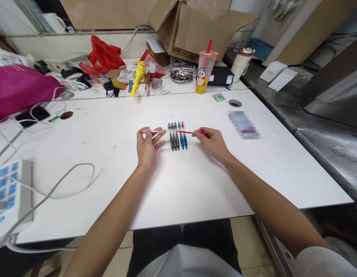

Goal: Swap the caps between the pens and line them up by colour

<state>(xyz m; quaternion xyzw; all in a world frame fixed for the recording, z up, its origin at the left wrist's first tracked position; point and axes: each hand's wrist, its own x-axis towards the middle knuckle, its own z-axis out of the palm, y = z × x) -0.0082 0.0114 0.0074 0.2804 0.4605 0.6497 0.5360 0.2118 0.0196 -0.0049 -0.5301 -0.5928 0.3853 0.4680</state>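
Note:
Between thumb and index finger, my left hand (146, 152) pinches a clear pen barrel (155, 132) with a red end, its other fingers spread. My right hand (213, 143) grips a thin red pen refill (186, 132), which points left toward the barrel but stays apart from it. A pinkish-red pen part (204, 132) also sticks out of the right hand. Below and between the hands, several click pens lie side by side: grey-black pens (174, 141) on the left and blue pens (183, 141) on the right. The refill passes over some of them.
A pixelated blurred item (244, 125) lies to the right. At the back stand a drink cup (200, 82) with a straw, a cardboard box (192, 32) and a metal bowl (181, 76). A power strip (25, 188) with cables occupies the left front.

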